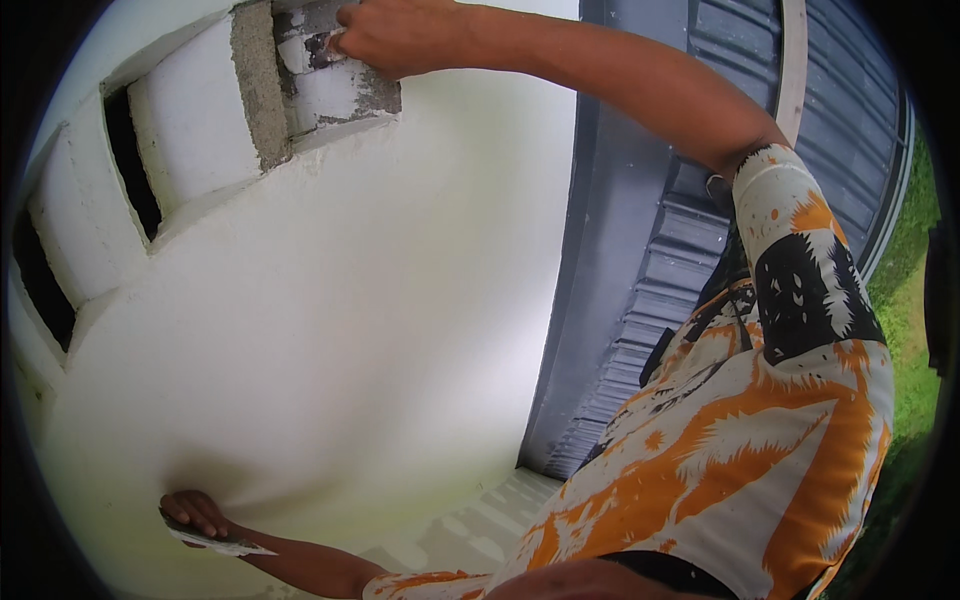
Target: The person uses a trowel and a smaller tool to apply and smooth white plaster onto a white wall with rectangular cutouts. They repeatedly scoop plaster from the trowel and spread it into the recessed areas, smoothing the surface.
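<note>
My right hand (395, 38) reaches up to a rough recess in the white wall, its fingers curled closed at the patchy grey-and-white block surface (325, 95). A small dark, white-smeared patch (318, 50) shows by the fingertips; whether it is a tool in the hand I cannot tell. Low on the left, my left hand (200, 512) is closed around the edge of a thin flat plate (215, 543) smeared with white paste. That hand is close to the wall and casts a shadow on it.
The white wall (380, 260) has a row of slanted openings, such as the dark slot (132, 165). A strip of bare grey concrete (260, 85) borders the recess. Dark ribbed metal sheeting (690, 230) runs along the right, with green grass (910, 300) beyond.
</note>
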`<state>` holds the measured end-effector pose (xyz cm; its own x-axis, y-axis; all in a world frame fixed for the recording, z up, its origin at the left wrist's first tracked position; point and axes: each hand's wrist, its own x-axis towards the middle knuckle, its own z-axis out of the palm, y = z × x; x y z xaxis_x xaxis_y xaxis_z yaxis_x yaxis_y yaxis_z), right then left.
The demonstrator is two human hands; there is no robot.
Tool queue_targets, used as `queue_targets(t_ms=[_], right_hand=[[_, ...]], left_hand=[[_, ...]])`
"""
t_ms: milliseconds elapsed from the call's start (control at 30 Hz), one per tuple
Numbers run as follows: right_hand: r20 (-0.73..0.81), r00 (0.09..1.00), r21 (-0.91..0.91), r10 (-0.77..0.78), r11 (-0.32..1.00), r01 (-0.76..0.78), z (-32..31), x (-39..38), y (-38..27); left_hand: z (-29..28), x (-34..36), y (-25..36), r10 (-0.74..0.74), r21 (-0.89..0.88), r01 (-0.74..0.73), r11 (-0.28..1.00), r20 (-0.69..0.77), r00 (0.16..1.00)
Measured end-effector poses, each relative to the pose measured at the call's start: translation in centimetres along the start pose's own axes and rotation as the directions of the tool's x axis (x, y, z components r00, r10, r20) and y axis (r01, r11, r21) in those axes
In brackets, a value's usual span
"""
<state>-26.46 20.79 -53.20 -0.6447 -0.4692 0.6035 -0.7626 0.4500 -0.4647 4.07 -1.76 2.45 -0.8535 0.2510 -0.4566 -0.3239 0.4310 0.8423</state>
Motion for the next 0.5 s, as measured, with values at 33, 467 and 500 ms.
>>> queue_targets(t_ms=[33,467,500], right_hand=[[-0.054,0.998,0.012,-0.012,1.0,0.013,0.4,0.3,0.4],[-0.171,0.985,0.115,0.001,0.993,0.019,0.6,2.8,-0.5],[-0.254,0.967,0.097,-0.003,0.995,0.029,1.8,2.7,-0.3]], left_hand=[[-0.2,-0.2,0.2,-0.001,-0.009,0.001,1.0,-0.001,1.0],[-1.1,0.4,-0.5,0.032,-0.031,-0.032,0.999,0.007,0.999],[-0.9,0.9,-0.4,0.028,-0.023,-0.027,0.999,0.006,1.0]])
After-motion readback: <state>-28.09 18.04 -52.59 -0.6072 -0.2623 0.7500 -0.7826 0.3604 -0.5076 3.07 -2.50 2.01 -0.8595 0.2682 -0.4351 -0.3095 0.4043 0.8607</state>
